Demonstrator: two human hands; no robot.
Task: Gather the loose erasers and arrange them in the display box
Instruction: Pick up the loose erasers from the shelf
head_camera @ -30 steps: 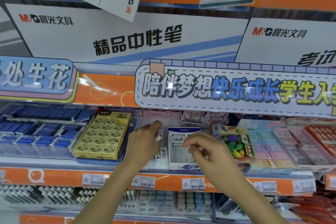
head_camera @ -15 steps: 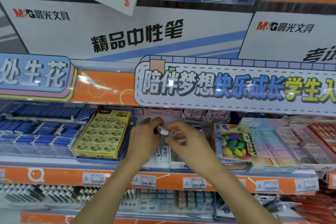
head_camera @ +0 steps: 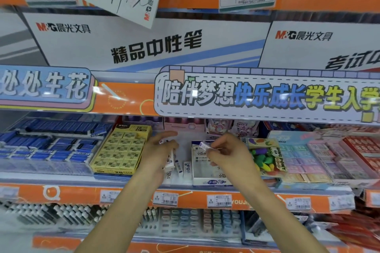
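A white display box [head_camera: 213,181] with blue print stands at the shelf's front edge, its inside mostly hidden by my right hand. My right hand [head_camera: 226,154] hovers over the box and pinches a small white eraser [head_camera: 203,146] at its fingertips. To the left of the box, my left hand [head_camera: 160,150] is curled around another white eraser [head_camera: 170,160] that sticks out below the palm. Two loose white erasers [head_camera: 186,169] stand upright on the shelf between my left hand and the box.
A yellow box of 2B erasers [head_camera: 121,150] sits left of my left hand, with blue erasers [head_camera: 47,148] beyond it. A fruit-eraser pack [head_camera: 267,156] and pastel eraser trays [head_camera: 304,158] lie to the right. An overhanging sign [head_camera: 267,96] limits headroom.
My hands met and an eraser passed from left to right. They have since moved apart, and my right hand now holds the eraser over the box.
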